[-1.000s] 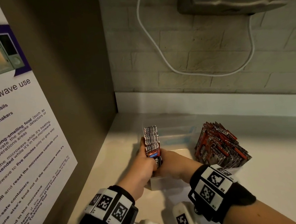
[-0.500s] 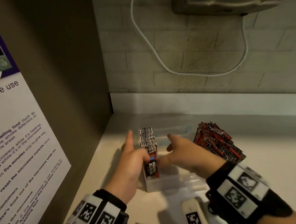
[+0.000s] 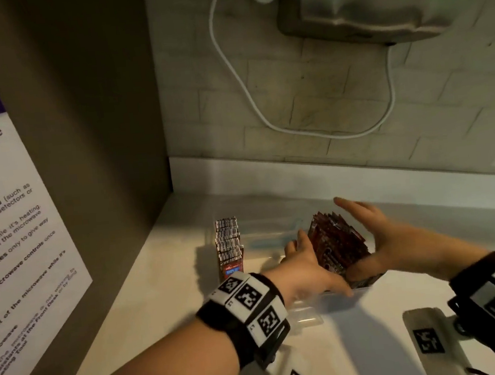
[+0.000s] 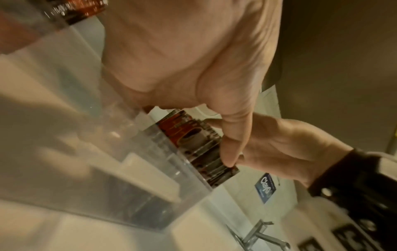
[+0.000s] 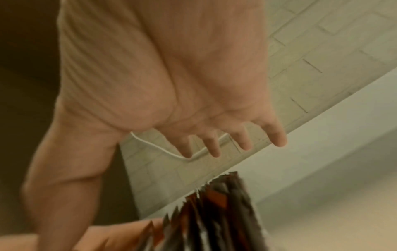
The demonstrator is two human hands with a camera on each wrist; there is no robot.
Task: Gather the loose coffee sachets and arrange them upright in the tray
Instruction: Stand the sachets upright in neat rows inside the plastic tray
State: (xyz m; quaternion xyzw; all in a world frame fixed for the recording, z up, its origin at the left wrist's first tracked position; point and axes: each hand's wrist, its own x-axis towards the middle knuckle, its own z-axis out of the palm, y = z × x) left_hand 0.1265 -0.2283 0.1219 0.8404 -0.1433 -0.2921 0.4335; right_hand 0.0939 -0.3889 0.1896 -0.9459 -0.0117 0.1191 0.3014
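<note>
A clear plastic tray (image 3: 270, 233) stands on the white counter (image 3: 159, 289). At its left end a neat row of coffee sachets (image 3: 229, 243) stands upright. At its right end a looser, leaning bunch of red sachets (image 3: 338, 246) fans out. My left hand (image 3: 304, 260) lies flat against the bunch's left side, its thumb (image 4: 231, 152) touching the front sachets (image 4: 201, 146) by the tray wall (image 4: 150, 178). My right hand (image 3: 378, 235) is on the bunch's right side, fingers (image 5: 214, 144) spread straight above the sachet tops (image 5: 214, 212).
A dark side panel with a microwave-use poster (image 3: 18, 239) closes off the left. The brick back wall carries a white cable (image 3: 242, 82) and a metal appliance (image 3: 373, 0) overhead. A tap (image 4: 257, 236) shows in the left wrist view.
Both hands let go of the left row of sachets and moved right to either side of the red bunch. The left row now stands alone.
</note>
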